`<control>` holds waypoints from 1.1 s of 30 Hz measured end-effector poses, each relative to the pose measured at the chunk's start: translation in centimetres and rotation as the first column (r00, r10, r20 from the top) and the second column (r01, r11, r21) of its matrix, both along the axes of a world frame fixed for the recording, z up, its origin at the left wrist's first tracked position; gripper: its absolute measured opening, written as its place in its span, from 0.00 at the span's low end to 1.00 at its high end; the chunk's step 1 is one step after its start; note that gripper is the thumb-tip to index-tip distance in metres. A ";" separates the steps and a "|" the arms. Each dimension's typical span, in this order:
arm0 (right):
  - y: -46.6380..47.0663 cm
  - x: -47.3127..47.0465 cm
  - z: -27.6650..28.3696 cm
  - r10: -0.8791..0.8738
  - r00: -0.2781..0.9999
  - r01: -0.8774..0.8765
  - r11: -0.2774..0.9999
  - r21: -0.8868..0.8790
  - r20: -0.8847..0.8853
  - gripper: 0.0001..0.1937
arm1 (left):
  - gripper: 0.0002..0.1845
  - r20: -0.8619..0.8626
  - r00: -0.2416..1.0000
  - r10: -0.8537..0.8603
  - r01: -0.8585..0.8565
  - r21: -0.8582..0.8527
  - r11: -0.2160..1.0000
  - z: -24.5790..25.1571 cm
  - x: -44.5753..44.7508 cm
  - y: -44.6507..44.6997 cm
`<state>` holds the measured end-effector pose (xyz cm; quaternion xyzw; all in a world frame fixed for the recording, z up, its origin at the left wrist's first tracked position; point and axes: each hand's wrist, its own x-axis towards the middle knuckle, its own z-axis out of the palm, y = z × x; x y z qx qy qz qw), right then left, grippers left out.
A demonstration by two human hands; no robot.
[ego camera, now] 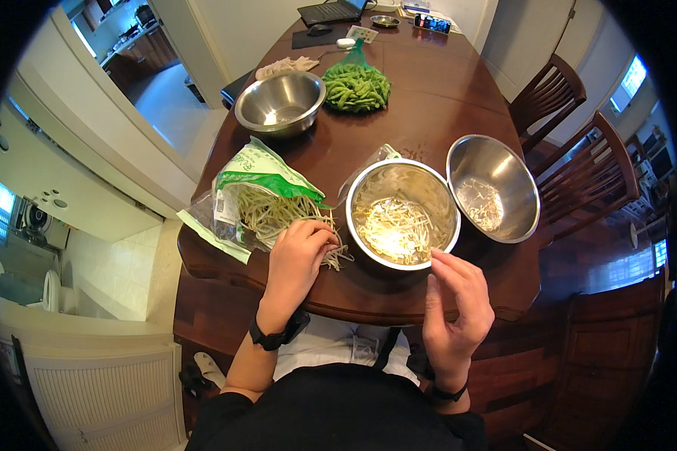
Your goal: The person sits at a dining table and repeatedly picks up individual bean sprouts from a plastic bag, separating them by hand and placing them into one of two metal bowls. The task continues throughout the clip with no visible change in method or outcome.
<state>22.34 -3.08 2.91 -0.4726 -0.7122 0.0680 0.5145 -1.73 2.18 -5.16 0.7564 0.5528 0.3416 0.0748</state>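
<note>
My left hand point(300, 252) rests with bent fingers on loose bean sprouts point(334, 259) at the table edge; its fingertips are partly hidden, so a grip cannot be made out. More sprouts point(265, 211) spill from the mouth of a green and white plastic bag point(265, 166) just beyond it. My right hand point(460, 310) is at the near right rim of a steel bowl point(351, 217), thumb and fingers apart, with nothing seen between them. Inside that bowl lies a heap of bean sprouts point(395, 228). To its right, a second steel bowl point(513, 186) leans tilted and holds thin scraps point(480, 206).
Farther back stand a third steel bowl point(282, 107) and a net bag of green pods point(356, 84). A crumpled pale cloth point(288, 66) lies behind that bowl. At the far end are a laptop point(333, 11), a mouse point(319, 30) and a propped phone point(432, 23). Wooden chairs point(592, 163) flank the right side.
</note>
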 end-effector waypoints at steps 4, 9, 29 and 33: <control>0.4 -1.3 -0.3 0.096 0.995 -0.096 0.995 0.019 -0.027 0.17 | 0.08 0.449 0.893 -0.045 0.044 0.013 0.999 0.4 -0.1 0.1; 1.8 -4.2 -1.0 0.195 0.979 -0.199 0.978 -0.070 -0.062 0.14 | 0.16 0.625 0.768 -0.138 0.042 0.167 0.985 1.3 -0.1 -1.3; 2.1 -0.7 -0.1 0.488 0.863 -0.502 0.798 -0.334 -0.132 0.06 | 0.17 0.182 0.906 -0.382 0.348 0.193 0.917 5.7 1.1 -3.5; 1.4 1.1 0.8 0.201 0.956 -0.238 0.957 -0.165 -0.214 0.07 | 0.15 0.142 0.921 -0.362 0.273 0.426 0.862 5.8 2.0 -3.3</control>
